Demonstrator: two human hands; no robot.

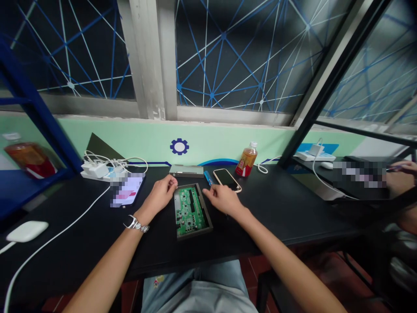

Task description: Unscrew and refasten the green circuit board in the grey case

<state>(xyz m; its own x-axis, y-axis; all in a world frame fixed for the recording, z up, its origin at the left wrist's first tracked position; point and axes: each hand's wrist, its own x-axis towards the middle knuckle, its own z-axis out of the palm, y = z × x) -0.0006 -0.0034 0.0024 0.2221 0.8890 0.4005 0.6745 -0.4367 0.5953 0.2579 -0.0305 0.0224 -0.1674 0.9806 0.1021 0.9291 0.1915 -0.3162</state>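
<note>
One open case [195, 234], circuit board [186, 214] inside

One green circuit board [191, 208] in one metal frame [195, 233] lies between the left fingers [171, 185] and the right fingers [212, 194]. Two phones — one lit phone [131, 190] left of the left fingers, one dark phone [225, 179] just beyond the right fingers. Two bottles: the near bottle [246, 162] beyond the right fingers, the far bottle [29, 158] well left of the left fingers. One blue tool [208, 177] beside the right fingers; one wristwatch [137, 224] behind the left fingers. Two power strips — the left strip [94, 173] and right strip [316, 155], outward of the respective fingers. One mouse [327, 165], well right of the right fingers.
</note>
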